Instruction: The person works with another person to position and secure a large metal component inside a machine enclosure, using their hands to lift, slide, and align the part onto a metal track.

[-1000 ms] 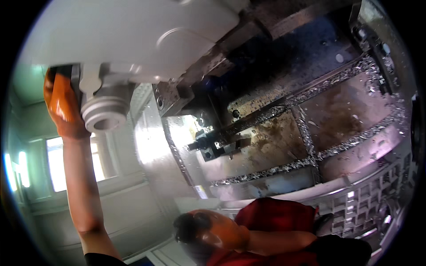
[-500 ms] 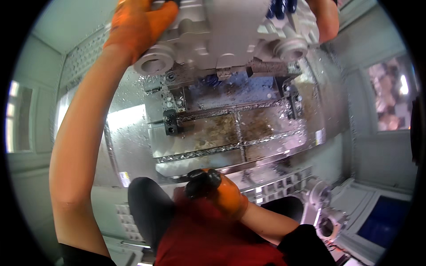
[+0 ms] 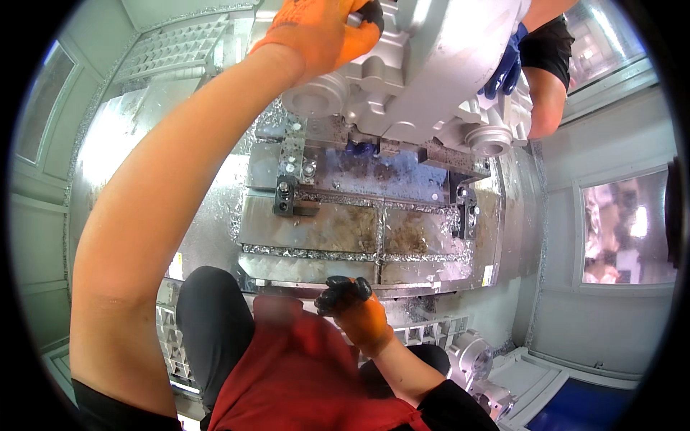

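Observation:
A large silver-grey metal casting (image 3: 431,79) with round bosses hangs tilted above the machine fixture. My left hand (image 3: 316,32), in an orange glove with black-coated fingertips, grips its upper left side, thumb pointing right. Down by the table's front edge, before my red apron, is my right hand (image 3: 356,309) in the same kind of glove. Its fingers curl in, and whatever they may hold is hidden. A co-worker's blue-gloved hand (image 3: 507,68) rests on the casting's right side. Something dark blue (image 3: 361,149), perhaps another glove, shows under the casting.
Below the casting lies a metal fixture table (image 3: 309,223) with chip-filled grooves. Dark clamp blocks (image 3: 284,197) stand at its left and right (image 3: 467,212). Another round metal part (image 3: 471,355) sits at the lower right. Grey enclosure walls with windows (image 3: 625,226) flank both sides.
My view has shifted, and the casting appears lower, farther right and more tilted, with my left hand still on it. My right hand stays near the front edge, its fingers still curled.

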Available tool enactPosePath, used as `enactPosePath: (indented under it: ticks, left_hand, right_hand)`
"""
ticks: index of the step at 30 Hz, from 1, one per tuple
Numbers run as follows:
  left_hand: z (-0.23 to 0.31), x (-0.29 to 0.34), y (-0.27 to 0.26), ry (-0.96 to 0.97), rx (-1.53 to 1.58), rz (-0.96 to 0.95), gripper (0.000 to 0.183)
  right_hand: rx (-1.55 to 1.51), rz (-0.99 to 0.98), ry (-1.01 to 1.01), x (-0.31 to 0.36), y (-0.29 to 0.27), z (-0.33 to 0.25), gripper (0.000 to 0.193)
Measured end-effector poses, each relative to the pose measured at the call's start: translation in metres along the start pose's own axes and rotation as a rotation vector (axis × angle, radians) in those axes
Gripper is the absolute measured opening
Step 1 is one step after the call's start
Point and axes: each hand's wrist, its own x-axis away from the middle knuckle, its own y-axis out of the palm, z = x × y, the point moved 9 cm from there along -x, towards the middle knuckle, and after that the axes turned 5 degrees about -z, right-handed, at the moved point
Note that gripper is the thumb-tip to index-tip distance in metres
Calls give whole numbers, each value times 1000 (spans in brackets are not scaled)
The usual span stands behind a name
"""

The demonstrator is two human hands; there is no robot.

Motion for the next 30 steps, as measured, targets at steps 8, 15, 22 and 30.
enactPosePath:
  ticks: [8,15,22,30]
  left_hand:
    - [-3,5,0,-124,35,-111,25]
    - [0,-1,1,-169,43,-126,26]
    - [1,1,-1,-160,60,-116,25]
    - [-3,1,0,-171,61,-110,27]
  right_hand:
    - [-29,76,8,5,-8,-5,42]
    - [491,-45,-97,-4,-17,-10,39]
    - [638,45,-120,5,-11,-17,35]
    - [182,40,-112,-3,-5,-11,48]
